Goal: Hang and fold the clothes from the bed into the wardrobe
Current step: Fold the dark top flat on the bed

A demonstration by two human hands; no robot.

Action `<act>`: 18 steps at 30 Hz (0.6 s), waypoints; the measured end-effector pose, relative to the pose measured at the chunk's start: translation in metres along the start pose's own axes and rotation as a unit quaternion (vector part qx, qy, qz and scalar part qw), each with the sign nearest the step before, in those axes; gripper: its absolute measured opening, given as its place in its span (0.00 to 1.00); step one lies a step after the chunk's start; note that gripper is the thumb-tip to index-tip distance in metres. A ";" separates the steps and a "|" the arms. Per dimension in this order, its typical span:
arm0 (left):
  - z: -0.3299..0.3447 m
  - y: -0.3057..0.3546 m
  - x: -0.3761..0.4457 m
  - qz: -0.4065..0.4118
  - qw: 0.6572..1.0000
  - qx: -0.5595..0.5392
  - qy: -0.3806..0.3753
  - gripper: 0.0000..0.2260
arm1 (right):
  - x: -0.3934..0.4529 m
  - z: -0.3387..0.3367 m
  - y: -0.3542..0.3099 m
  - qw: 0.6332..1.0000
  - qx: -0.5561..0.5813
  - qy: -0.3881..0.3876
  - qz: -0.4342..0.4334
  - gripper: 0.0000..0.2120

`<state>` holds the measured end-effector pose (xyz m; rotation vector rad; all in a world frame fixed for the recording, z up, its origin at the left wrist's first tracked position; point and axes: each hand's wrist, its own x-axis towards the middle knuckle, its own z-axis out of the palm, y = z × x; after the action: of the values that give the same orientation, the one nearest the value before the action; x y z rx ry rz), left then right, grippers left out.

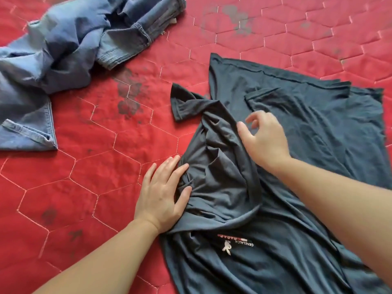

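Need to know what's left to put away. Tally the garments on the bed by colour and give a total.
Dark grey: 1, the T-shirt, spread on the red quilt, with the left hand pressing its bunched edge and the right hand above it.
Blue denim: 1, the crumpled jeans at the far left.
Total: 2
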<state>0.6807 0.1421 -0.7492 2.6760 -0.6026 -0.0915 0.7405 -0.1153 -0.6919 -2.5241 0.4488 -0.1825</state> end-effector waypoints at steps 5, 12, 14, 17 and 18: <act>0.001 0.000 0.001 -0.009 0.999 -0.023 0.021 0.21 | 0.037 0.037 -0.048 0.985 -0.089 -0.146 0.030 0.18; 0.000 0.001 0.002 -0.007 1.000 -0.015 0.019 0.18 | 0.022 -0.018 -0.005 0.984 0.159 0.059 0.061 0.12; 0.001 0.000 0.001 -0.005 1.000 -0.012 0.017 0.18 | 0.016 -0.028 0.031 0.968 0.084 -0.087 0.219 0.15; 0.000 0.000 0.001 -0.006 1.000 -0.008 0.014 0.18 | 0.025 -0.037 0.042 0.955 0.023 -0.172 0.241 0.19; 0.000 0.001 0.001 -0.006 1.000 -0.004 0.012 0.19 | 0.032 -0.039 0.038 0.966 0.005 -0.154 0.207 0.26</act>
<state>0.6817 0.1412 -0.7488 2.6695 -0.5782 -0.0645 0.7512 -0.1761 -0.6797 -2.3294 0.8242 0.3593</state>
